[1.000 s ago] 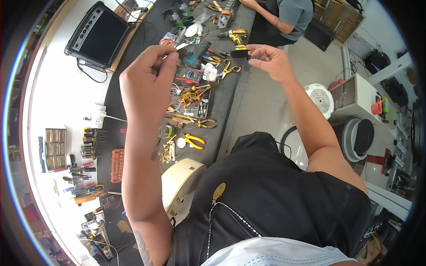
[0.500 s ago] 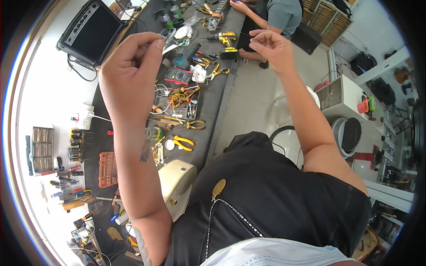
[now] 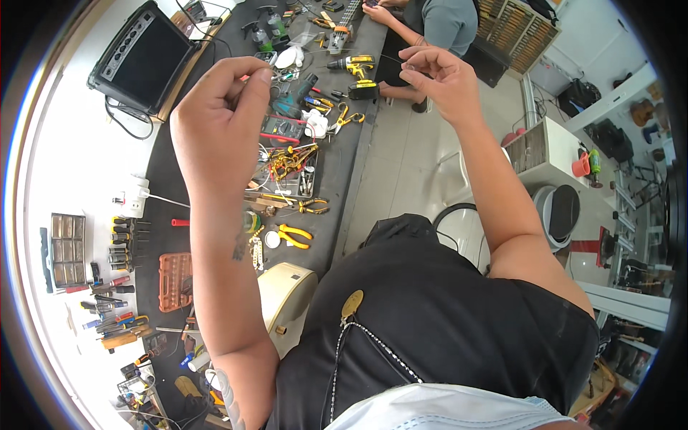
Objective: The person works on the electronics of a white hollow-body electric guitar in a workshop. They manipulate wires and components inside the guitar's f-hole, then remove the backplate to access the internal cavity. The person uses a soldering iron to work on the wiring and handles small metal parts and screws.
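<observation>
My left hand (image 3: 221, 118) is raised over the bench, thumb and curled forefinger pinched together; whatever lies between them is too small to make out. Further right, my right hand (image 3: 450, 84) is up at a similar height, its fingertips closed in a pinch. A thin wire or string (image 3: 392, 57) runs leftward from those fingertips and fades against the background. Beyond the left fingertips lie a white round item (image 3: 289, 56) and a teal power tool (image 3: 292, 104). A yellow and black cordless drill (image 3: 358, 68) lies on the bench between the two hands in view.
The dark workbench (image 3: 337, 168) holds a multimeter (image 3: 283, 127), scissors (image 3: 346, 118), a parts tray (image 3: 304, 179) and orange pliers (image 3: 294, 235). A black amplifier (image 3: 147, 61) stands far left. Another person (image 3: 448, 25) sits beyond, near a guitar neck (image 3: 342, 32). A cream rounded case (image 3: 290, 287) is close to me.
My left hand has shifted slightly right and down in the picture; my right hand has barely moved. Both keep their pinch. The background has slid slightly, and the other person's hands have moved closer together.
</observation>
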Demonstrator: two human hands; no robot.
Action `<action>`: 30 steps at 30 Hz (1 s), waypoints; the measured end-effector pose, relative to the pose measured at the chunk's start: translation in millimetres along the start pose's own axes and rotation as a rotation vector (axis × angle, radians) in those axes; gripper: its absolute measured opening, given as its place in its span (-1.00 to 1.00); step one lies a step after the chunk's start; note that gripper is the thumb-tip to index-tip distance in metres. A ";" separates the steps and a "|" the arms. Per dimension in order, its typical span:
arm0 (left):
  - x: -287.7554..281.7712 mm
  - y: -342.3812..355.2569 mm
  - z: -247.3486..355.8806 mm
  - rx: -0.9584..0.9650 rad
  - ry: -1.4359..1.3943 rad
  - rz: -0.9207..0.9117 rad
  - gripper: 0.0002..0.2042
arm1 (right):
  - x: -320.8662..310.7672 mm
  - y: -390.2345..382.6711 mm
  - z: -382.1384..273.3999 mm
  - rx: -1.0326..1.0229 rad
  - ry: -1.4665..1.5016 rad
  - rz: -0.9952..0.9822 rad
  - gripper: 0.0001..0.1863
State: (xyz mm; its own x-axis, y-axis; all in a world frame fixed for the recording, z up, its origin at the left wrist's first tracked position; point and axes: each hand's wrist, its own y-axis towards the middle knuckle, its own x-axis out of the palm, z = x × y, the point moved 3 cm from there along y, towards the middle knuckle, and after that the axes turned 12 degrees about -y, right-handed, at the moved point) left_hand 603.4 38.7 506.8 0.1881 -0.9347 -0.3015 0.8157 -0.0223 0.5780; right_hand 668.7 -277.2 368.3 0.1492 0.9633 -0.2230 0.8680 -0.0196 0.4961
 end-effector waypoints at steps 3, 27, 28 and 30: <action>-0.2 0.7 -2.5 -0.021 -0.031 0.009 -0.93 | -0.3 1.4 -3.2 -0.011 -0.040 -0.015 -0.80; 11.3 -4.2 -6.0 0.024 0.068 -0.053 -0.93 | 10.4 2.1 -43.4 -0.268 -0.518 0.016 -0.79; 13.4 -4.8 -6.7 0.041 0.071 -0.065 -0.93 | 12.8 3.9 -52.3 -0.377 -0.598 0.043 -0.79; 16.9 -6.7 -5.4 0.011 0.107 -0.123 -0.90 | 20.1 6.7 -60.6 -0.495 -0.650 0.051 -0.78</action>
State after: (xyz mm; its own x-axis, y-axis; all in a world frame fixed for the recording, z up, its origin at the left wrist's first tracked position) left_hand 604.0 25.0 493.7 0.1446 -0.8814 -0.4497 0.8304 -0.1391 0.5396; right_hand 648.7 -241.8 418.0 0.5599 0.6136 -0.5567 0.5658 0.2078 0.7980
